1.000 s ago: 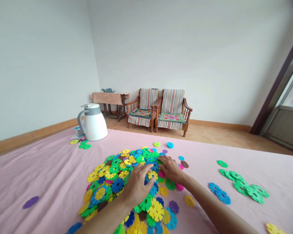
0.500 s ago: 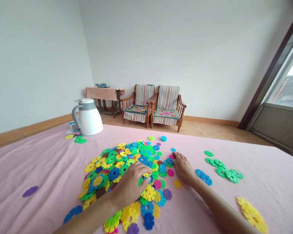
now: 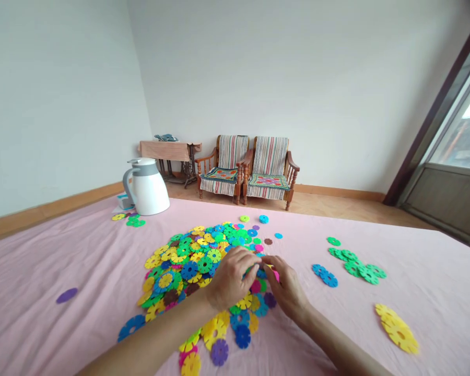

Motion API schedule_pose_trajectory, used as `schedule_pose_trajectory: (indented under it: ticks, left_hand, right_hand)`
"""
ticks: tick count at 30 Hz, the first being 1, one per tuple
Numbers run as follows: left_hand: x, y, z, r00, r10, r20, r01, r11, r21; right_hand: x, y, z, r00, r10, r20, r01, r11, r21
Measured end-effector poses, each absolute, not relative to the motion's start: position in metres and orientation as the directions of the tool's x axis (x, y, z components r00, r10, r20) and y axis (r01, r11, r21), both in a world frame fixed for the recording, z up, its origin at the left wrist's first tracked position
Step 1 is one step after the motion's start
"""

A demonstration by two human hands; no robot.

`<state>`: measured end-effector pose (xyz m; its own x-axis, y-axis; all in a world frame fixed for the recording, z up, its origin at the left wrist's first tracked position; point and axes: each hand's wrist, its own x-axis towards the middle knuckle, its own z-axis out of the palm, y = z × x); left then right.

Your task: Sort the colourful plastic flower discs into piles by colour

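My left hand (image 3: 234,277) is over the right part of a pile of plastic notched discs (image 3: 203,265). Its fingers are bent, the thumb stands apart from them, and discs show in the gap. My right hand (image 3: 288,290) rests at the pile's right edge, fingers bent and thumb apart, beside a pink disc (image 3: 276,275). The fingertips of both hands nearly meet, and what lies right under them is partly hidden. Just below the hands are a dark blue disc (image 3: 243,337) and a purple disc (image 3: 220,352).
Green discs (image 3: 362,271), blue discs (image 3: 325,275) and overlapping yellow discs (image 3: 397,329) lie to the right on the pink cloth (image 3: 297,350). A lone purple disc (image 3: 67,295) is at left. A white jug (image 3: 151,190) stands at the back left. Two wooden armchairs (image 3: 268,164) stand beyond.
My right hand has moved left and nearer, drawing in discs at the pile's right edge. My left hand has shifted right and up, towards it. The view has shifted slightly.
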<state>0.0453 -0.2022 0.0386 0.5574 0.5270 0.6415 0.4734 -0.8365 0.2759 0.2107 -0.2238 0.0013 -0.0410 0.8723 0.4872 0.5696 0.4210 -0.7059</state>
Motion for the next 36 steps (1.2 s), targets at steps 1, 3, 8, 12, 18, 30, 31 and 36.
schedule_pose_trajectory:
  ticks: [1, 3, 8, 12, 18, 30, 31, 36]
  left_hand:
    - [0.050, -0.192, 0.040, 0.525, 0.537, 0.660, 0.485, -0.826, 0.287]
    - [0.058, -0.172, 0.047, 0.487, 0.530, 0.694, 0.480, -0.827, 0.294]
    - [0.064, -0.137, 0.077, 0.434, 0.530, 0.728, 0.479, -0.820, 0.312]
    - [0.057, -0.129, 0.102, 0.483, 0.500, 0.719, 0.486, -0.836, 0.254]
    - [0.037, -0.130, 0.131, 0.579, 0.465, 0.670, 0.516, -0.845, 0.141]
    - [-0.024, -0.112, 0.111, 0.523, 0.628, 0.576, 0.659, -0.727, 0.194]
    - [-0.026, -0.114, 0.108, 0.522, 0.635, 0.569, 0.663, -0.722, 0.198]
    - [-0.029, -0.129, 0.094, 0.507, 0.673, 0.539, 0.660, -0.705, 0.260]
  right_hand:
    - [0.210, -0.227, 0.003, -0.048, 0.868, 0.494, 0.571, 0.430, -0.700]
    - [0.209, -0.233, 0.005, -0.064, 0.856, 0.512, 0.575, 0.451, -0.682]
    - [0.189, -0.256, 0.014, -0.253, 0.814, 0.523, 0.594, 0.557, -0.581]
    - [0.158, -0.274, 0.025, -0.523, 0.726, 0.446, 0.564, 0.687, -0.458]
    - [0.100, -0.271, 0.023, -0.764, 0.472, 0.439, 0.379, 0.880, -0.285]
    - [0.016, -0.269, 0.028, -0.877, 0.346, 0.334, 0.352, 0.935, -0.046]
    - [0.022, -0.267, 0.027, -0.862, 0.358, 0.359, 0.371, 0.928, -0.035]
    - [0.080, -0.250, 0.021, -0.790, 0.458, 0.408, 0.497, 0.868, -0.012]
